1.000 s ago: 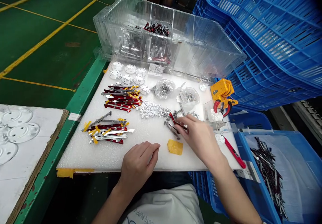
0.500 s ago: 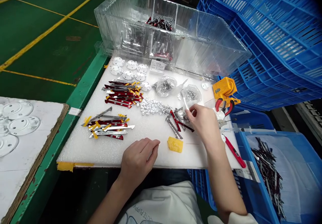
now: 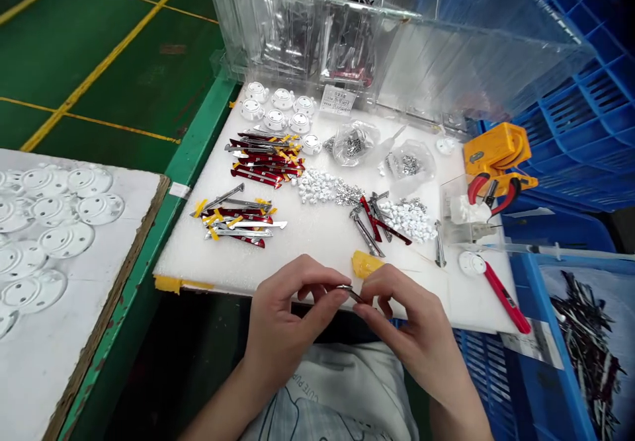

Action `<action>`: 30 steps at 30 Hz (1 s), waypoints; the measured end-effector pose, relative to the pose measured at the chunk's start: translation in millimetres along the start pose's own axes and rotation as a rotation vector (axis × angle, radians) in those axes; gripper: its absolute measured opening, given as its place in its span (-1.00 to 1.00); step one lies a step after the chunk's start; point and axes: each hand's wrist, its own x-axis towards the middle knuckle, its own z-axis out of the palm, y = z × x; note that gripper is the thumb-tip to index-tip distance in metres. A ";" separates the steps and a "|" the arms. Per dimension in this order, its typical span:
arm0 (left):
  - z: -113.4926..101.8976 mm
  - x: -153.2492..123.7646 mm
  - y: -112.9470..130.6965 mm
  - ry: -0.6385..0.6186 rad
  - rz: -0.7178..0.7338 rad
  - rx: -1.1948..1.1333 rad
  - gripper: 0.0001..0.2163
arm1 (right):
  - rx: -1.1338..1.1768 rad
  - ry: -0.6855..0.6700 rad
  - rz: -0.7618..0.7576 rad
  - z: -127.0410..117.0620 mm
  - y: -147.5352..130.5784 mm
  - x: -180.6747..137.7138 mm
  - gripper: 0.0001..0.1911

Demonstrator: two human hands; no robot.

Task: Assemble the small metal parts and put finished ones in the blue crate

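My left hand [image 3: 288, 312] and my right hand [image 3: 404, 319] meet at the near edge of the white foam board [image 3: 307, 242], both pinching one thin chrome strip [image 3: 348, 290] between their fingertips. Just beyond the fingers lies a yellow tape piece [image 3: 364, 264]. A small loose heap of red and chrome strips [image 3: 374, 226] lies further back on the board. To the left are two bundles of strips with yellow tape, one nearer [image 3: 238, 223] and one farther [image 3: 265, 157]. A pile of tiny white parts [image 3: 317, 186] sits mid-board.
A clear plastic bin [image 3: 397, 44] stands at the back, white caps [image 3: 278, 107] before it. Red-handled pliers [image 3: 489, 190], a yellow tool [image 3: 496, 150] and a red knife [image 3: 506, 295] lie at the right. Blue crates [image 3: 590, 117] stand right; a board of white discs [image 3: 49, 229] left.
My right hand drew back from the loose strip heap to the board's near edge, carrying a chrome strip. My left hand lifted to meet it. The camera tilted down and closer.
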 end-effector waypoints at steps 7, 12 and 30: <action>-0.6 -8.0 6.5 0.004 0.125 0.024 -0.87 | 0.086 0.036 0.074 -1.7 -2.7 -3.1 -0.76; 2.8 -8.3 12.8 -0.029 0.121 0.000 -0.86 | 0.088 0.021 0.067 -4.0 -2.9 -2.4 -0.74; 9.1 -12.9 30.0 -0.100 0.110 -0.062 -0.83 | 0.163 -0.008 0.060 -6.4 -13.1 -15.7 -0.85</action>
